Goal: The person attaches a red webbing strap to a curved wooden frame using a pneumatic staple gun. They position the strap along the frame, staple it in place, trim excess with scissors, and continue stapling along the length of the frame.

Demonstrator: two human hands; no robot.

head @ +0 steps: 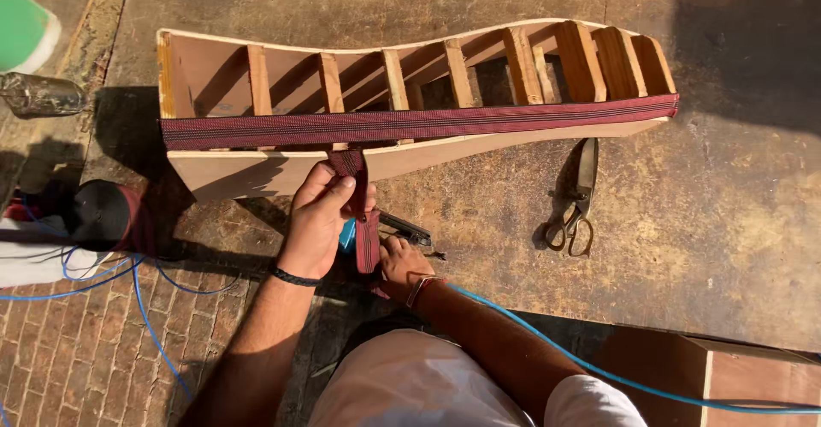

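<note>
We see one wooden frame (410,136) lying on its side on the brown floor, its two curved plywood sides joined by slats; we count about ten slats along its length. One long band of maroon webbing (419,123) is stretched along the frame from end to end, and a second, short strip (363,213) of the same webbing hangs down from it near the middle, over the near plywood side. Our left hand (318,217) is closed around this short strip, thumb and fingers pinching it just below the frame's edge. Our right hand (400,264) sits lower, just beside the strip's free end, curled around one dark stapler-like tool (409,232) with a blue part showing; we cannot tell how firmly it grips. One blue hose (616,376) runs from that hand toward the lower right. One pair of large metal scissors (575,200) lies on the floor to the right, well apart from both hands. To the left we see one roll of webbing (107,217), dark on top, with thin blue cords (145,307) looping over the brick paving near it.
</note>
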